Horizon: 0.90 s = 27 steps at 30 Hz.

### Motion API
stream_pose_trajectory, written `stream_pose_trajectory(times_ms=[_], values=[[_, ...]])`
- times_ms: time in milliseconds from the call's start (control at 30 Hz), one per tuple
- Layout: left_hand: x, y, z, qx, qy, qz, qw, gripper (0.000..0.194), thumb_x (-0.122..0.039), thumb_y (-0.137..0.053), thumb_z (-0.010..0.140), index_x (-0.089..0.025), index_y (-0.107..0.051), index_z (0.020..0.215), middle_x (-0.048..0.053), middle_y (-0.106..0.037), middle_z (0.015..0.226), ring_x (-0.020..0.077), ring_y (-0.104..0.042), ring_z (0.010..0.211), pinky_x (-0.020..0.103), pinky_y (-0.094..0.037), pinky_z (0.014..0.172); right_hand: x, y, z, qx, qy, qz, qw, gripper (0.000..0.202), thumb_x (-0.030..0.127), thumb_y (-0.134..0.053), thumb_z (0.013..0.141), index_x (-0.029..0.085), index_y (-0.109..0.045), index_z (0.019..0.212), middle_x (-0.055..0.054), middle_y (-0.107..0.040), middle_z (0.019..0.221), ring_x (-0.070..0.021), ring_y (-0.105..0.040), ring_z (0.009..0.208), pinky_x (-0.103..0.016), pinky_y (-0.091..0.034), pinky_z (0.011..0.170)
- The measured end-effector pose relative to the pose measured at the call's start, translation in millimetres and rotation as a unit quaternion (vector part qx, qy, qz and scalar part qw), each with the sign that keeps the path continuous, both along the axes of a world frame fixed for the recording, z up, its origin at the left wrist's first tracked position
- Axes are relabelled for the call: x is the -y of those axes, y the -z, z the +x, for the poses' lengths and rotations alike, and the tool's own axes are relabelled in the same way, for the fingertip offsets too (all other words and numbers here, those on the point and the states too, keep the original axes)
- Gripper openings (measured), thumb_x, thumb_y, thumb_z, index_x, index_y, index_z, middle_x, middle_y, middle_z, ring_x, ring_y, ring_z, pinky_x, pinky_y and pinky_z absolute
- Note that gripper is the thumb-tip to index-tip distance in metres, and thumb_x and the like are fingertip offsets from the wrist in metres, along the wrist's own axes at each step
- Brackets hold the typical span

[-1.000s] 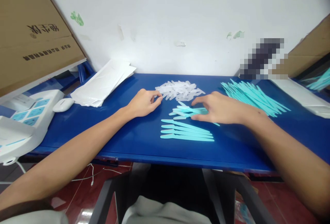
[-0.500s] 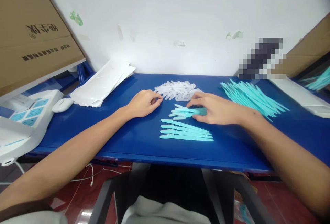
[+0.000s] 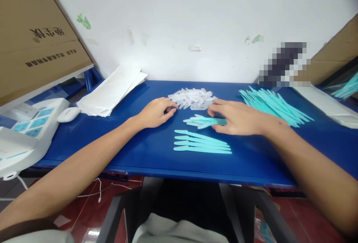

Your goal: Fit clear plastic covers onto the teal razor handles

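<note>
My left hand [image 3: 158,112] rests on the blue table with its fingers curled, thumb and forefinger tips close together. Nothing shows between them. Just past its fingertips lies a heap of translucent white blade caps [image 3: 192,98]. Around the handle ends of a small bunch of turquoise eyebrow razors [image 3: 200,121], my right hand [image 3: 233,118] is loosely closed, thumb on the near side and fingers on the far side. The bunch's other ends fan out leftward. Nearer to me, several separate eyebrow razors [image 3: 203,146] lie side by side, spread slightly at the left.
A larger pile of turquoise razors [image 3: 275,105] lies beyond my right wrist. White plastic bags [image 3: 112,90] are at the back left, beside a white earbud case [image 3: 68,114] and a power strip [image 3: 41,123]. A cardboard box [image 3: 39,45] leans in at the left.
My right hand has shifted slightly to the right, and the razors at its fingers lie at somewhat different angles. The left hand and the row of razors have hardly moved.
</note>
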State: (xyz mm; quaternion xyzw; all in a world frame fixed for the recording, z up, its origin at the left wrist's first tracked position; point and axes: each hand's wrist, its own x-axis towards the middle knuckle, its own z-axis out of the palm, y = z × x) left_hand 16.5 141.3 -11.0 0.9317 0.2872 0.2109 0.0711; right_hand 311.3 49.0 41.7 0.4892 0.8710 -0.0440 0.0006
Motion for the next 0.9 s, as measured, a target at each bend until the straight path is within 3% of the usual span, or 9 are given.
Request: stream_pose_trajectory(times_ms=[133, 267, 367, 533, 733, 900], values=[[0.1, 0.7, 0.2, -0.001, -0.003, 0.001, 1.0, 0.028, -0.032, -0.049, 0.098, -0.02, -0.073, 0.108, 0.004, -0.065, 0.081, 0.021, -0.061, 0.078, 0.033, -0.045, 0.073, 7.2, -5.4, -11.0, -0.026, -0.021, 0.056, 0.998, 0.024, 0.045, -0.056, 0.091, 0.022, -0.054, 0.087, -0.003, -0.06, 0.074, -0.022, -0.054, 0.073, -0.038, -0.035, 0.079], [1.5, 1.2, 0.5, 0.002, -0.014, 0.022, 1.0, 0.034, -0.036, -0.046, 0.101, -0.019, -0.072, 0.116, 0.009, -0.065, 0.097, 0.0252, -0.06, 0.094, 0.038, -0.047, 0.085, 16.1, -4.9, -24.6, -0.061, -0.038, -0.001, 0.997, 0.021, 0.042, -0.057, 0.091, 0.023, -0.061, 0.085, 0.002, -0.051, 0.052, -0.0196, -0.051, 0.062, -0.032, -0.034, 0.067], [2.8, 0.3, 0.8, 0.0, -0.014, 0.014, 1.0, 0.036, -0.038, -0.044, 0.102, -0.018, -0.071, 0.117, 0.01, -0.064, 0.101, 0.0265, -0.058, 0.099, 0.041, -0.046, 0.089, 20.4, -0.3, -32.1, -0.068, -0.076, -0.037, 0.994, 0.02, 0.035, -0.058, 0.09, 0.021, -0.067, 0.08, 0.0, -0.059, 0.061, -0.0158, -0.05, 0.058, -0.03, -0.031, 0.06], [4.2, -1.4, 1.5, -0.021, -0.006, 0.008, 1.0, 0.036, -0.037, -0.042, 0.104, -0.019, -0.07, 0.116, 0.009, -0.065, 0.099, 0.0256, -0.057, 0.099, 0.04, -0.045, 0.09, 23.1, 2.4, -34.4, -0.038, -0.101, -0.019, 0.994, 0.021, 0.034, -0.062, 0.089, 0.019, -0.071, 0.079, -0.004, -0.068, 0.084, -0.0137, -0.051, 0.062, -0.029, -0.029, 0.059], [4.1, -0.6, 1.8, -0.028, 0.0, 0.006, 1.0, 0.035, -0.035, -0.041, 0.104, -0.019, -0.07, 0.116, 0.007, -0.066, 0.097, 0.0242, -0.057, 0.098, 0.038, -0.044, 0.089, 21.3, 0.8, -34.0, -0.028, -0.093, -0.031, 0.995, 0.02, 0.03, -0.059, 0.091, 0.019, -0.072, 0.08, -0.002, -0.069, 0.076, -0.0141, -0.052, 0.062, -0.029, -0.03, 0.06], [3.0, 0.0, 1.2, -0.023, -0.004, 0.008, 1.0, 0.035, -0.036, -0.042, 0.104, -0.018, -0.07, 0.115, 0.008, -0.066, 0.097, 0.0243, -0.056, 0.097, 0.038, -0.044, 0.088, 20.0, 0.3, -34.6, -0.039, -0.067, -0.075, 0.994, 0.021, 0.032, -0.059, 0.091, 0.02, -0.075, 0.086, 0.001, -0.058, 0.055, -0.0128, -0.047, 0.051, -0.028, -0.029, 0.056]])
